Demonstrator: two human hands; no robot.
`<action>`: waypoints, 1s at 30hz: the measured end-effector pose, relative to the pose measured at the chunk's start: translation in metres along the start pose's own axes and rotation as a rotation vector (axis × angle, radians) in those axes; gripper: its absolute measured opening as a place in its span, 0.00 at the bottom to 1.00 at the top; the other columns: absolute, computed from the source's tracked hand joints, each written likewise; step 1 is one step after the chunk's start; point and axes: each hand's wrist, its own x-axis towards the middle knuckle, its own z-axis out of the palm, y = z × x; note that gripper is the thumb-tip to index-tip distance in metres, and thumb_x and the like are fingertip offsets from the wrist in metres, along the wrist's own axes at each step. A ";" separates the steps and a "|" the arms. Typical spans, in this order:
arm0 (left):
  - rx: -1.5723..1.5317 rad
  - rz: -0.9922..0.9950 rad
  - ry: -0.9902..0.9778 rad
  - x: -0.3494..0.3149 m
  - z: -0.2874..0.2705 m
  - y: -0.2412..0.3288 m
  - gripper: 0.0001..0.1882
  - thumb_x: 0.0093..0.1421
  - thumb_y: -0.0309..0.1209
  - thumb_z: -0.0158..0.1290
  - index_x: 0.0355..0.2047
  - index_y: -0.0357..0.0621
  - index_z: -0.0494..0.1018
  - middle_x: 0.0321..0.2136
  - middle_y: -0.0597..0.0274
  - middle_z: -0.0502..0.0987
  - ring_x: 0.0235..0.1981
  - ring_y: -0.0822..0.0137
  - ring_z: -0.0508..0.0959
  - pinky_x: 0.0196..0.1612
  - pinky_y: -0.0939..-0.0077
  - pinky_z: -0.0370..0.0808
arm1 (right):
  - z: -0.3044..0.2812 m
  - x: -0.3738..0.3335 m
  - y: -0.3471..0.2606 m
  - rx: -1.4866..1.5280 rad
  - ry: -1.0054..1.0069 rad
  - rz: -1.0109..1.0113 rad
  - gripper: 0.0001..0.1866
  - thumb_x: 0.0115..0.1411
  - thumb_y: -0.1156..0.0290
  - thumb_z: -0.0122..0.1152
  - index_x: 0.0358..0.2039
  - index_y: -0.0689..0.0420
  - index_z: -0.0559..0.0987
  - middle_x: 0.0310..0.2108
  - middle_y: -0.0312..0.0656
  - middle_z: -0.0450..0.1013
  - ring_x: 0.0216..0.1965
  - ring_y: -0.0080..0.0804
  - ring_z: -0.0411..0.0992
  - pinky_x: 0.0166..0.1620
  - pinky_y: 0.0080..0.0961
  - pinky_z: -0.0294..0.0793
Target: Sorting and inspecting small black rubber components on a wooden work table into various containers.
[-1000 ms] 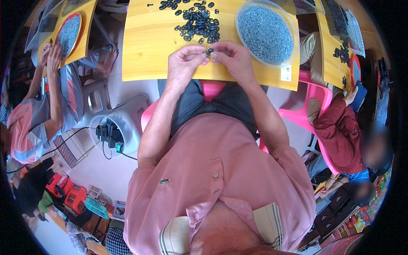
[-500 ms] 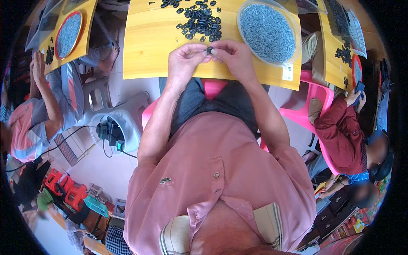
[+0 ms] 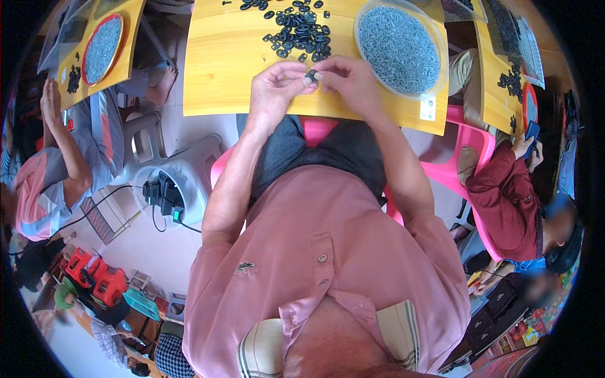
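Between the fingertips of both hands is a small black oval plastic piece (image 3: 311, 75), held just above the near part of the yellow wooden table (image 3: 220, 69). My left hand (image 3: 278, 86) pinches it from the left side, thumb and forefinger together. From the right, my right hand (image 3: 347, 82) closes its thumb and forefinger on the same piece. Fingers cover most of it, so its details are hidden. Just beyond my hands lies a loose pile of black plastic pieces (image 3: 302, 33), many with holes. Right of it stands a round clear tub (image 3: 442, 69) full of small grey metal screws (image 3: 398, 50).
A pink chair (image 3: 463, 142) stands to the right and a grey plastic stool (image 3: 195, 160) to the left, beside a clear bucket (image 3: 140, 200) holding black cabled devices. People sit at yellow tables on both sides; one at right holds a phone (image 3: 532, 130).
My hands keep pinching the black piece, with only slight finger movement. The person at left has shifted their hands a little.
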 end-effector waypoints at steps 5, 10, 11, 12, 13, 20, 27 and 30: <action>0.192 -0.013 -0.141 -0.001 -0.004 -0.004 0.14 0.57 0.19 0.59 0.44 0.35 0.75 0.31 0.61 0.79 0.32 0.73 0.80 0.39 0.81 0.78 | -0.016 0.001 -0.018 -0.077 -0.105 0.113 0.10 0.57 0.76 0.62 0.38 0.64 0.75 0.26 0.38 0.76 0.23 0.20 0.73 0.28 0.17 0.72; 0.512 0.013 -0.205 0.003 0.000 0.006 0.16 0.54 0.18 0.61 0.44 0.37 0.76 0.31 0.68 0.78 0.31 0.81 0.77 0.38 0.86 0.75 | -0.022 0.002 -0.018 -0.109 -0.166 0.144 0.12 0.56 0.74 0.63 0.40 0.62 0.74 0.25 0.37 0.75 0.22 0.20 0.72 0.26 0.18 0.70; 0.516 0.017 -0.202 0.004 0.000 0.005 0.16 0.53 0.18 0.62 0.44 0.38 0.77 0.31 0.69 0.78 0.31 0.82 0.76 0.38 0.86 0.75 | -0.022 0.001 -0.020 -0.107 -0.151 0.158 0.12 0.56 0.74 0.63 0.40 0.62 0.74 0.25 0.37 0.75 0.23 0.20 0.72 0.26 0.18 0.70; 0.522 0.020 -0.195 0.004 -0.001 0.005 0.16 0.53 0.18 0.62 0.43 0.39 0.78 0.31 0.70 0.78 0.31 0.82 0.76 0.38 0.87 0.75 | -0.020 0.001 -0.020 -0.103 -0.139 0.172 0.12 0.56 0.74 0.63 0.40 0.62 0.74 0.26 0.37 0.75 0.23 0.20 0.72 0.26 0.17 0.69; 0.523 0.019 -0.192 0.004 -0.002 0.005 0.16 0.53 0.18 0.62 0.43 0.39 0.78 0.31 0.70 0.78 0.31 0.82 0.76 0.38 0.87 0.75 | -0.020 0.001 -0.018 -0.101 -0.142 0.172 0.12 0.56 0.74 0.63 0.40 0.62 0.74 0.26 0.37 0.75 0.23 0.20 0.72 0.26 0.17 0.69; 0.629 0.118 -0.179 -0.001 0.002 0.005 0.15 0.51 0.20 0.64 0.41 0.39 0.78 0.31 0.70 0.78 0.31 0.81 0.76 0.35 0.85 0.74 | -0.021 -0.002 -0.003 0.020 -0.164 0.169 0.12 0.56 0.75 0.63 0.40 0.61 0.73 0.26 0.35 0.75 0.24 0.19 0.72 0.26 0.17 0.69; 0.685 0.121 -0.202 -0.004 0.002 0.003 0.13 0.51 0.21 0.65 0.38 0.38 0.79 0.31 0.66 0.79 0.30 0.79 0.77 0.35 0.82 0.75 | -0.022 -0.003 0.002 0.049 -0.216 0.175 0.11 0.55 0.77 0.62 0.38 0.60 0.72 0.26 0.36 0.73 0.24 0.19 0.71 0.25 0.17 0.68; 0.694 0.129 -0.204 -0.003 0.004 0.005 0.12 0.51 0.22 0.65 0.38 0.38 0.79 0.30 0.66 0.80 0.30 0.79 0.78 0.35 0.82 0.76 | -0.024 -0.002 -0.001 0.042 -0.215 0.180 0.11 0.53 0.78 0.62 0.37 0.61 0.72 0.25 0.36 0.73 0.23 0.19 0.71 0.25 0.17 0.67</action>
